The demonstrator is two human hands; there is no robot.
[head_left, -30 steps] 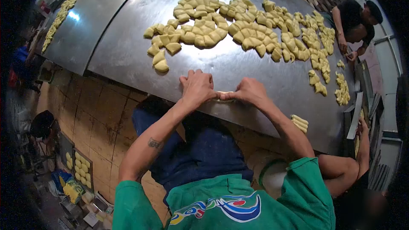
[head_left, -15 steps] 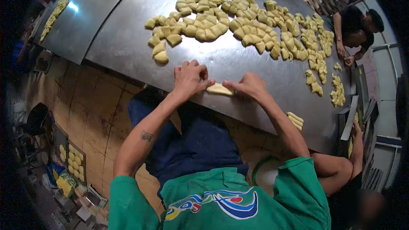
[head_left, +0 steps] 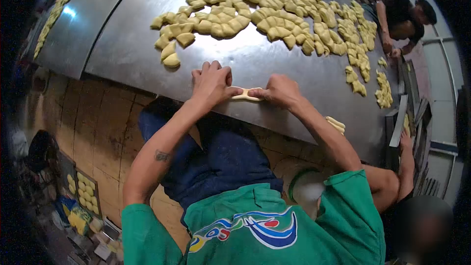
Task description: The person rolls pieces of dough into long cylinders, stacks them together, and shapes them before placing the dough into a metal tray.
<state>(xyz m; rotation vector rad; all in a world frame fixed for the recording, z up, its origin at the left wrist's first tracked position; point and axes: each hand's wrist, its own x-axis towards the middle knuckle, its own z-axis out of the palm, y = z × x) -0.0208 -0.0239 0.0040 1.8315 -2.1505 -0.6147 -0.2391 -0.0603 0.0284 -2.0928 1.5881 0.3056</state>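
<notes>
A small strip of pale yellow dough [head_left: 247,97] lies on the metal table near its front edge, between my two hands. My left hand [head_left: 212,86] grips its left end, thumb pressed on the dough and the other fingers bent. At the other end my right hand [head_left: 283,91] has its fingers curled in and its thumb pushing down on the strip. Some of the dough is hidden beneath the thumbs. To the right, partly behind my right forearm, rest rolled dough sticks [head_left: 335,124].
Many cut dough pieces [head_left: 223,25] spread over the metal table [head_left: 132,64]. A co-worker [head_left: 405,22] bends over the far right side, and another person's arm [head_left: 406,159] reaches in at the right beside metal trays [head_left: 398,120]. A tray of dough rounds [head_left: 87,191] is at lower left.
Both thumbs have moved inward onto the dough strip, which looks flatter and longer. The whole view has shifted slightly, with the table sitting higher and further left.
</notes>
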